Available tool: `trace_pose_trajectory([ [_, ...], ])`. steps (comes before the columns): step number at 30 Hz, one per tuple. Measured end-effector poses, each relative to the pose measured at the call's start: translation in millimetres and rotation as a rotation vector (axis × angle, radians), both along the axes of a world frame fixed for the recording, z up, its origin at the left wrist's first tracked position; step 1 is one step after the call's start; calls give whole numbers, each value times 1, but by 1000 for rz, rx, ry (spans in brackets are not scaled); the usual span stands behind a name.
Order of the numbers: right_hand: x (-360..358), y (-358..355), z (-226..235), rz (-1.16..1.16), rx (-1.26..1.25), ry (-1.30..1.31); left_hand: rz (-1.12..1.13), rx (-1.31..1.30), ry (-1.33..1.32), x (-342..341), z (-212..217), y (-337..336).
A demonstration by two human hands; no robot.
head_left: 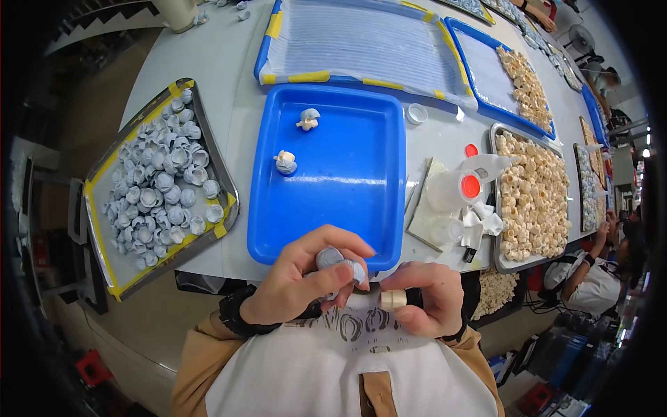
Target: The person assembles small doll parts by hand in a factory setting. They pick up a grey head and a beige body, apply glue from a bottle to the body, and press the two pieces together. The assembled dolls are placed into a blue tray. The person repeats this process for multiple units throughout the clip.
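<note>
Just past the near edge of the blue tray (333, 222), my left hand (295, 281) is closed around grey-blue, cup-shaped shell pieces (329, 258). To its right, my right hand (441, 292) pinches a small cream-coloured block (393, 299) between thumb and fingers. The block and the shell pieces are apart. Inside the blue tray, toward its left side, lie two joined pieces: one cream and grey-blue piece (308, 119) farther back and another cream and grey-blue piece (285, 163) nearer. My fingers partly hide the shell pieces.
A taped metal tray (231, 208) heaped with grey-blue shells (163, 181) stands left. At right are a metal tray of cream pieces (533, 201), a white bottle (445, 191) and a small clear dish (417, 114). Behind lies a paper-lined tray (368, 42). Another person (590, 281) sits far right.
</note>
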State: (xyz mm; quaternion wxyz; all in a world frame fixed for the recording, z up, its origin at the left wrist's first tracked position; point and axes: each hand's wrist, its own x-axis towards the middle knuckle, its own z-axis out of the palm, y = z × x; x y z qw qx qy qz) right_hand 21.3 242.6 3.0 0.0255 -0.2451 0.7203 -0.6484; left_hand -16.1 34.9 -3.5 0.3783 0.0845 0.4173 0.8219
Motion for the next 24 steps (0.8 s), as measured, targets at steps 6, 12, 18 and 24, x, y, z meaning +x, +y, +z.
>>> trace_pose_trajectory([
  [6, -2, -13, 2, 38, 51, 155, -53, -101, 43, -2, 2, 1],
  [12, -4, -17, -3, -140, 209, 431, -129, -174, 49, 1, 7, 3],
  [18, -10, -13, 6, -241, 258, 499, -124, -332, 191, 1, 12, 2],
  [24, -6, -12, 8, -251, 203, 505, -109, -236, 156, 1, 6, 0],
])
